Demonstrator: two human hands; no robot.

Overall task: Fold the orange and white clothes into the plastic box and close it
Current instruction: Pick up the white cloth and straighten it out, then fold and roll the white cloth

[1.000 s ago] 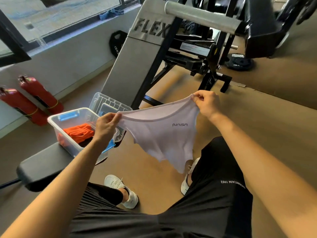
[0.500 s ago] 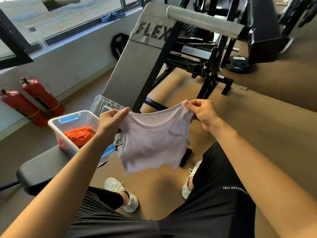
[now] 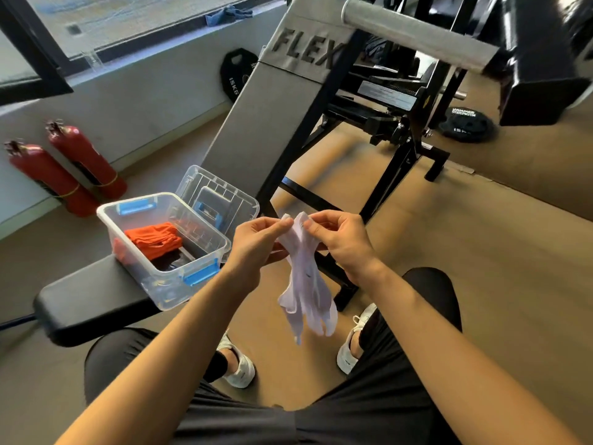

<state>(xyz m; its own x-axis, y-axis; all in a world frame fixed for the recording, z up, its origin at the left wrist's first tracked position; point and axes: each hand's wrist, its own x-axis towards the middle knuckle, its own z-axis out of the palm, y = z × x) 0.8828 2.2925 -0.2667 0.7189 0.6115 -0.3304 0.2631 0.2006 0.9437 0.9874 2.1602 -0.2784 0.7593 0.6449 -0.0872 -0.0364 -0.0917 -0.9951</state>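
Both hands, left hand (image 3: pixel 256 248) and right hand (image 3: pixel 340 242), pinch the white top (image 3: pixel 305 284) together; match its edges, then fold small.

Gym interior. Tan floor (image 3: pixel 481 268) throughout. Grey wall (image 3: pixel 144 101) at upper left, below a dark-framed window (image 3: pixel 128 24) admitting daylight; a blue cloth (image 3: pixel 228 13) lies on its sill. Two red fire extinguishers (image 3: pixel 64 168) lean against the wall base. A black padded bench (image 3: pixel 93 300) occupies the lower left. A grey inclined pad marked "FLEX" (image 3: pixel 272 117) on a black steel frame (image 3: pixel 401 139) fills the centre; black weight plates (image 3: pixel 236 75) rest nearby.
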